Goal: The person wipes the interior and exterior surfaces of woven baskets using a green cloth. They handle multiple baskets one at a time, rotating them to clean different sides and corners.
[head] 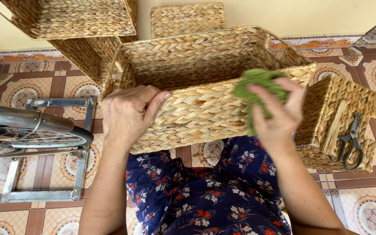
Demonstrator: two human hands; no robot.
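Patterned brown, cream and orange floor tiles (31,85) cover the room, meeting a pale yellow wall (283,13) at the far side. More woven straw baskets (79,19) are stacked far left, and a bicycle wheel on a grey metal stand (81,143) sits at the left. A large rectangular basket of woven tan straw (196,82) rests on the lap of a person in a dark blue floral garment (205,196), its open side facing the camera. The left hand (129,113) lies flat, palm down, on the basket's near wall, fingers together and thumb hooked over the rim. The right hand (277,115) is raised at the near right rim, fingers closed tight around a crumpled green cloth (255,87), which is pressed against that rim. Just right, a smaller woven basket (362,109) carries dark-handled scissors (349,143) beside a bundle of straw strips (334,130).
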